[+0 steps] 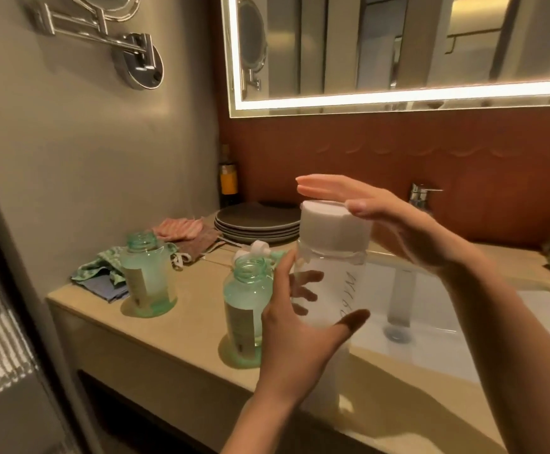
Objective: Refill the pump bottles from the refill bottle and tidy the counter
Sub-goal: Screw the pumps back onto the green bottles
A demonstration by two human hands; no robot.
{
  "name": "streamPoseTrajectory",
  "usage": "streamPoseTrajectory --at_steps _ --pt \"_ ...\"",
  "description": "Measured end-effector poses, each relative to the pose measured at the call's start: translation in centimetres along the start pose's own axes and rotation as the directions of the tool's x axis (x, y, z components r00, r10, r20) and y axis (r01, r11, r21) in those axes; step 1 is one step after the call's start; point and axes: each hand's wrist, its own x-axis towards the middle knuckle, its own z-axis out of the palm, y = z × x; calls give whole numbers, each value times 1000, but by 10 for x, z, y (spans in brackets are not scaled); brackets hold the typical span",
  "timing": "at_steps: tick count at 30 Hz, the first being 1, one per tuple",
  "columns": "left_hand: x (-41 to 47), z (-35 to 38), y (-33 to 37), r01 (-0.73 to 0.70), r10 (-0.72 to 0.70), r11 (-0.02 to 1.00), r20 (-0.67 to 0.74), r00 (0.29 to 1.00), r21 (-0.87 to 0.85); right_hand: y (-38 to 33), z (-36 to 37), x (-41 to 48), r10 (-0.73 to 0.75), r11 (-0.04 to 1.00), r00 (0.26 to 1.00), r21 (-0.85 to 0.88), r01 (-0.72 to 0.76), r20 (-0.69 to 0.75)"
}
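Note:
A clear refill bottle (332, 286) with a white cap (334, 229) stands upright above the counter edge. My left hand (303, 326) grips its body, fingers showing through the plastic. My right hand (394, 224) lies flat on the cap, fingers straight. Two green pump bottles stand uncapped on the beige counter (155, 348): one (245, 309) just left of my left hand, the other (147, 276) farther left. A white pump head (254, 250) lies behind the nearer bottle.
Stacked dark plates (257, 221) and folded cloths (182, 231) lie at the back. More cloths (103, 276) sit by the far bottle. A white sink (430, 322) with a faucet (422, 194) is on the right. A dark bottle (228, 181) stands in the corner.

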Motion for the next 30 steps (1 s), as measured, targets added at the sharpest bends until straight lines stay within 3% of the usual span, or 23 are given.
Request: streamPoseTrajectory --at_steps 2,5,9,11,16,19,24,28,30 --pt "1 3 -6 -5 5 1000 -4 1000 12 7 -6 -3 -2 994 1000 105 -1 28" --pt "1 7 -14 -32 32 999 8 999 39 14 -11 -6 -4 994 1000 111 5 -8" --pt "3 9 -23 -57 56 998 23 998 37 14 1 4 9 985 985 -170 -40 -174" --pt "3 8 -24 -57 56 998 26 998 38 12 5 8 7 967 987 -249 -48 -164" --pt "4 5 -24 -54 53 997 17 998 46 16 -3 3 -12 999 998 52 8 67" --pt "3 4 -25 -53 52 997 27 998 59 18 -12 -2 -23 996 993 93 12 112" --pt "1 5 -25 -70 63 994 75 995 89 13 -13 -2 -12 995 999 -95 7 -45" --pt "2 4 -27 -65 59 995 75 995 81 11 3 4 -43 933 986 -359 -17 -160" --pt "2 4 -27 -67 60 994 82 995 82 8 6 5 -56 924 988 -383 -3 -144"
